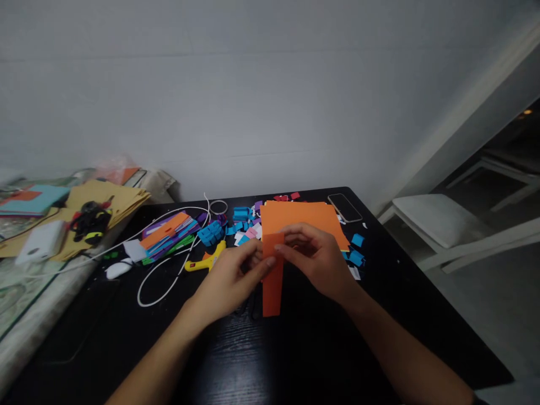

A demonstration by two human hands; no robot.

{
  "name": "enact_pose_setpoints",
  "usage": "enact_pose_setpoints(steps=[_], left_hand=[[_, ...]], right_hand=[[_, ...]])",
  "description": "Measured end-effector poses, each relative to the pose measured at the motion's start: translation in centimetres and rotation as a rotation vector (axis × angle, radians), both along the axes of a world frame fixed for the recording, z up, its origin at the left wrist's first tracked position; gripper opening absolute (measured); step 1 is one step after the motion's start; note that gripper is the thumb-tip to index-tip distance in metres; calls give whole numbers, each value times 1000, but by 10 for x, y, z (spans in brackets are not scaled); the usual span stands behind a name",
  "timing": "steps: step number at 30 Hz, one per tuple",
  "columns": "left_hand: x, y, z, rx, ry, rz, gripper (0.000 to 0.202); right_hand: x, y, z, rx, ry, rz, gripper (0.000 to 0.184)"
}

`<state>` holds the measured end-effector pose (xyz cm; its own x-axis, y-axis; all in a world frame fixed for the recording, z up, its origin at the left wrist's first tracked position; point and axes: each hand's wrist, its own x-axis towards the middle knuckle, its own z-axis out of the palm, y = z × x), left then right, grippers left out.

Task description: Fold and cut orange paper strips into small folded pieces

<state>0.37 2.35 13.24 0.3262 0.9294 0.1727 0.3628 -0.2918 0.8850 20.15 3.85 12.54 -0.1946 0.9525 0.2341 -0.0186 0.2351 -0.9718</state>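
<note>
An orange paper strip hangs upright between my two hands, over the near part of the table. My left hand pinches its left edge, thumb in front and fingers behind. On the right edge, a little higher, my right hand grips the same strip between thumb and fingers. Behind it lies a larger sheet of orange paper on top of other sheets. A yellow glue gun rests just left of my left hand, partly hidden by it.
Blue folded paper pieces and small scraps surround the sheets on the black table. A white cable loops at left beside stacked coloured strips. A phone lies back right. A white chair stands beyond the right edge.
</note>
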Motion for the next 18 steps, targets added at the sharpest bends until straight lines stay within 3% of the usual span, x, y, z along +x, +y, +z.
enact_pose_setpoints(steps=[8,12,15,18], left_hand=[[-15,3,8,-151,-202,9,35],[-19,5,10,-227,-433,13,30],[-19,5,10,-209,-573,60,29],[-17,3,11,-139,-551,84,26]], right_hand=[[-7,-1,9,-112,181,191,27],[-20,2,21,-156,241,246,27],[-31,3,25,-181,290,262,23],[-34,2,25,-174,309,234,19]])
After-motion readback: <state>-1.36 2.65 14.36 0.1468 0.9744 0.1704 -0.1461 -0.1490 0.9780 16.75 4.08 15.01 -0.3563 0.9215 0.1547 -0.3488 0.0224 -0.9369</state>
